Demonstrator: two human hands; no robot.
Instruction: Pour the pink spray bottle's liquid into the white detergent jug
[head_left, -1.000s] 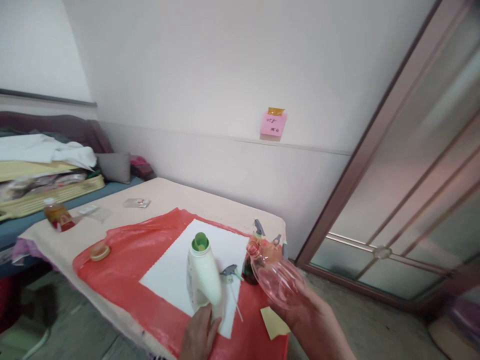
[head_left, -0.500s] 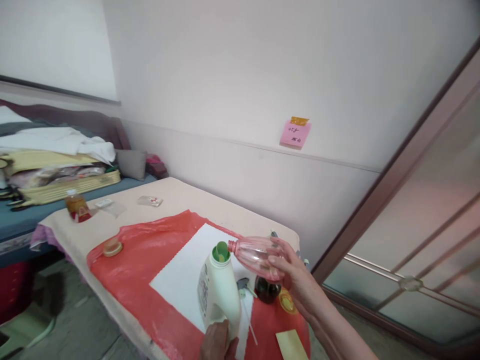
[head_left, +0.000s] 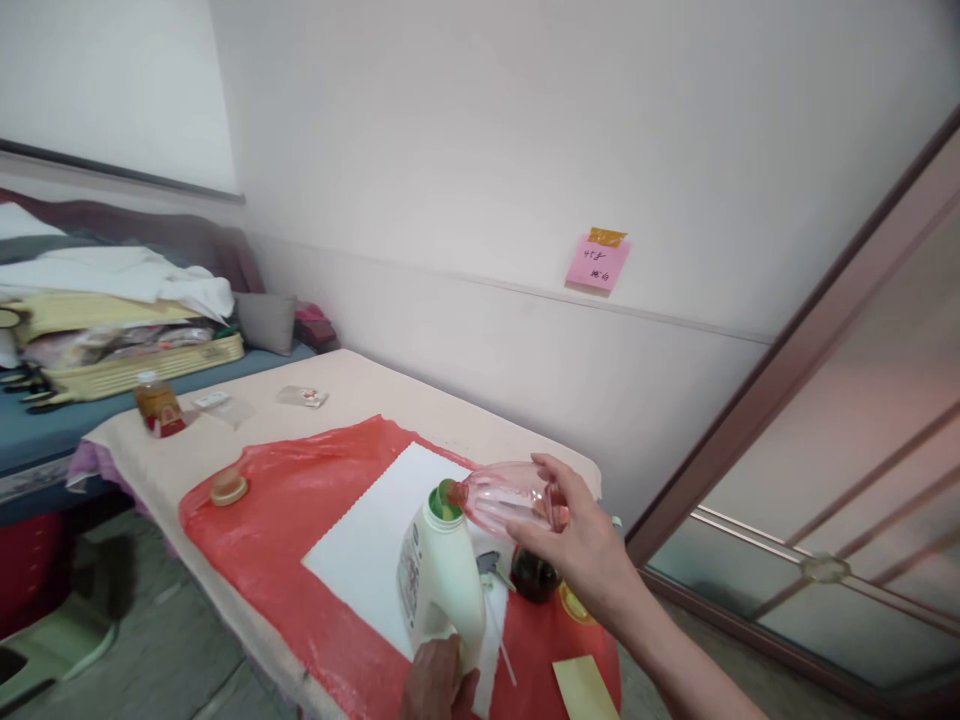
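My left hand (head_left: 439, 680) is closed around the lower part of a pale green-white detergent jug (head_left: 442, 580), which stands with its green-rimmed mouth uncovered. In my right hand (head_left: 581, 525) is a clear pink plastic bottle (head_left: 506, 495), tipped almost level with its neck pointing left. That neck rests at the green spout of the jug's mouth. Whether any liquid runs from it I cannot tell. Just below the bottle stands a dark round jar (head_left: 534, 577), and a yellow lid (head_left: 575, 603) lies beside it.
White paper (head_left: 360, 545) lies on a red plastic sheet (head_left: 270, 540) over the table. A round lid (head_left: 228, 488) is on the sheet's left, a yellow note (head_left: 585, 688) at the front right. An amber bottle (head_left: 157, 405) stands at the far left. A pink note (head_left: 598, 263) hangs on the wall.
My right hand has shifted its hold on the pink bottle and raised its base slightly. The bottle's neck has moved a little left, into the jug's spout. My left hand keeps hold of the jug.
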